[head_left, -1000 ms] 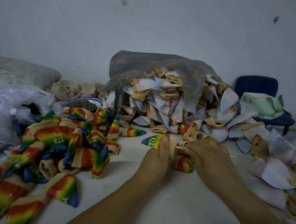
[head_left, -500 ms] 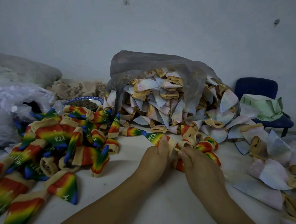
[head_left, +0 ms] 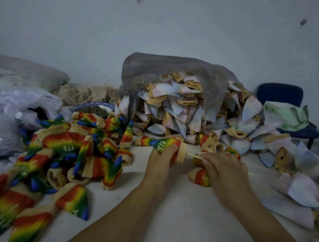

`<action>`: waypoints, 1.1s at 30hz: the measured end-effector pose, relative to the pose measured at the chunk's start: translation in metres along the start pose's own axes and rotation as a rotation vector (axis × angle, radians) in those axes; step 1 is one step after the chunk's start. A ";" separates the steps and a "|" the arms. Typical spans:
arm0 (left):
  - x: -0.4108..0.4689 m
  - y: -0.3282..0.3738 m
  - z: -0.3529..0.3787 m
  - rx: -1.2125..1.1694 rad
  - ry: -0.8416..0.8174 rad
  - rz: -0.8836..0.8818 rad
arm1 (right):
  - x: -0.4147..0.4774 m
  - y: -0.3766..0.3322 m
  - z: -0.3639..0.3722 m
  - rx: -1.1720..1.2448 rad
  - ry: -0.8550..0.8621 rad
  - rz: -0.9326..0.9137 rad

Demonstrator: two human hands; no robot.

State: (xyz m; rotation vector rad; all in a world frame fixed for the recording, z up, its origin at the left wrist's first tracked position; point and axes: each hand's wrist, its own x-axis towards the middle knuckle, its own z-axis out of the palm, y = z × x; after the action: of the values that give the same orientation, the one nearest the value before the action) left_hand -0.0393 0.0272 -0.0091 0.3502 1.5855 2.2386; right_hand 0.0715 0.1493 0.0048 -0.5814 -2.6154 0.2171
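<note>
Gently, with your left hand [head_left: 161, 158] gripping the rainbow cone [head_left: 165, 144] and the fingers of your right hand [head_left: 222, 165] pinching the stick [head_left: 193, 156], push straight toward the tip without piercing it.

1. This is a small piecework workshop for sewn goods: the white table [head_left: 178, 221] carries one product in bulk.
2. Dozens of identical rainbow fabric cones [head_left: 64, 146] are heaped along its left edge.
3. At its far edge a grey plastic bag [head_left: 152, 65] spills pale cones [head_left: 172, 105] of the same cut.
4. Beige stuffing [head_left: 85, 93] and clear plastic bags [head_left: 15, 102] fill the far left corner.
5. A blue office chair [head_left: 279, 94] stands against the bare wall [head_left: 186, 17].
</note>
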 end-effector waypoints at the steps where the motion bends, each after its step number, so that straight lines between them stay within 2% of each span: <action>1: -0.001 0.001 0.001 -0.016 0.010 -0.022 | 0.001 0.001 0.000 -0.020 -0.011 0.001; 6: -0.003 0.006 0.003 -0.035 -0.020 -0.133 | 0.001 0.003 -0.003 -0.020 0.017 -0.062; 12: 0.004 -0.001 0.002 0.169 0.162 -0.181 | -0.001 0.000 -0.010 0.000 -0.005 -0.134; 15: 0.006 -0.002 0.005 0.229 0.231 -0.165 | -0.002 -0.003 -0.014 0.022 -0.121 -0.202; 19: 0.009 -0.004 0.006 0.261 0.275 -0.106 | -0.005 -0.007 -0.017 0.041 -0.155 -0.145; 23: 0.003 -0.011 0.003 0.260 0.156 0.189 | -0.009 -0.016 -0.012 0.074 -0.159 -0.049; 26: 0.005 -0.011 -0.001 0.323 0.135 0.164 | -0.014 -0.024 -0.003 0.147 -0.140 0.017; 27: 0.005 -0.008 -0.001 0.350 0.123 0.103 | -0.016 -0.026 0.000 0.172 -0.129 0.047; 29: 0.005 -0.003 -0.002 0.483 0.224 0.102 | -0.019 -0.027 0.004 0.196 -0.117 0.082; 30: 0.006 -0.007 -0.004 0.540 0.209 0.101 | -0.019 -0.027 0.005 0.196 -0.114 0.085; 31: 0.002 -0.004 -0.002 0.454 0.191 0.074 | -0.018 -0.026 0.004 0.193 -0.111 0.080; 33: 0.001 -0.002 0.004 0.513 0.174 0.114 | -0.015 -0.021 0.002 0.183 -0.102 0.050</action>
State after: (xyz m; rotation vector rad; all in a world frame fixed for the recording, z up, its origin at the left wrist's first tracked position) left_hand -0.0379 0.0316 -0.0093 0.3961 2.2833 1.9531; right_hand 0.0748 0.1236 0.0024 -0.5863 -2.6426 0.5082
